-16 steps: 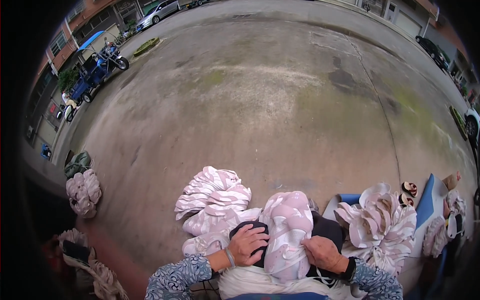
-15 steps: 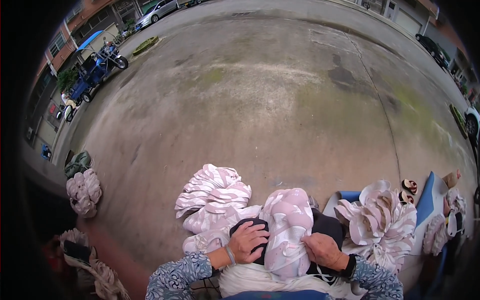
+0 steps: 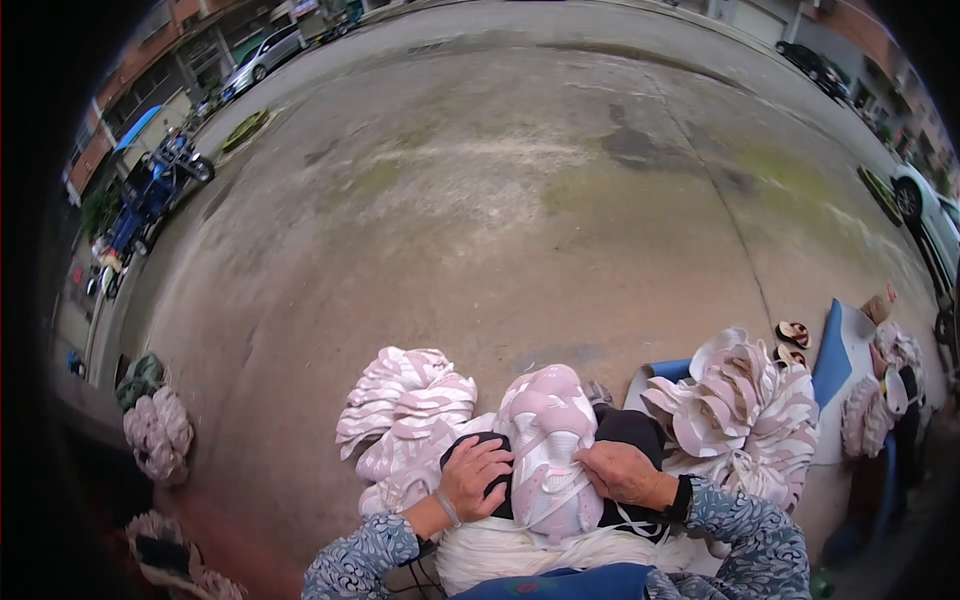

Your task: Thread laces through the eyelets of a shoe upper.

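While a person sits above a concrete yard [image 3: 520, 220], a pink-and-white shoe upper [image 3: 548, 450] stands in the lap. Left of it lies a fanned stack of uppers [image 3: 405, 400]; the left hand [image 3: 478, 478] presses its side, fingers spread. Right of it, the right hand [image 3: 620, 472] grips its edge, fingers curled.

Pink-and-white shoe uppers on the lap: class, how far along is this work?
Done, it seems: fanned bundles lie left and right. In hand: left hand and right hand press one pink shoe upper with white cord beneath. What remains cannot be told.
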Tool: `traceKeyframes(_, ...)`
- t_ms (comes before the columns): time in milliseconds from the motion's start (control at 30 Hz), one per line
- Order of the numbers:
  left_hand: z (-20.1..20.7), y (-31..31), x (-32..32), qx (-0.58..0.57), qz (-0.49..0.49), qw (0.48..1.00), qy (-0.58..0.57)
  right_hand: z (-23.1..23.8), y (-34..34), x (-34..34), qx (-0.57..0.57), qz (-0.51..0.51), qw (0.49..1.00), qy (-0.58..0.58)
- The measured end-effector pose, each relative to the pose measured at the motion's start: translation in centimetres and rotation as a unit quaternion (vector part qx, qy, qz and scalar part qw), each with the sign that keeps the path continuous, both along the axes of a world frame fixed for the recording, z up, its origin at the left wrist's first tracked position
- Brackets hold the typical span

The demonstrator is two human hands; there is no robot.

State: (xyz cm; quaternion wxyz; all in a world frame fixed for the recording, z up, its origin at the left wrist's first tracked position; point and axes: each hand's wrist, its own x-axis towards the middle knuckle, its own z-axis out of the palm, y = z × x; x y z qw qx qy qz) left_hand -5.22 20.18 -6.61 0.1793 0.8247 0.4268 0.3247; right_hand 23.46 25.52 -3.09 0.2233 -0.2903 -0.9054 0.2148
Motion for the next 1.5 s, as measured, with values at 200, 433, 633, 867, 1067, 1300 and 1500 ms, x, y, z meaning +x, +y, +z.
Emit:
traceKeyframes(200,-0.5,-1.3,-0.1,0.014,0.013,1.000,0.011,-1.2,-0.6,-0.5,0.041,0.054,0.997,0.036)
traceKeyframes(433,0.4,-1.3,1.1,-0.020,0.032,0.998,0.042,3.2,-1.2,-0.2,-0.028,-0.108,0.974,0.196)
traceKeyframes(633,2.5,-3.3,2.1,-0.023,0.127,0.990,-0.052,9.5,-4.4,3.8,-0.463,-0.006,0.777,0.427)
traceKeyframes(867,5.3,-6.9,2.4,-0.280,0.123,0.935,-0.179,11.7,-5.9,2.7,-0.551,0.150,0.744,0.346)
traceKeyframes(1067,6.4,-6.8,3.2,-0.478,0.075,0.816,-0.318,14.7,-4.9,2.3,-0.539,0.292,0.589,0.527)
traceKeyframes(1300,6.9,-6.5,3.7,-0.345,0.054,0.918,-0.186,15.7,-4.8,2.8,-0.462,0.106,0.730,0.493)
traceKeyframes(1500,12.8,-2.5,6.7,-0.288,-0.065,0.856,-0.423,16.7,-3.4,-3.5,-0.489,0.047,0.741,0.458)
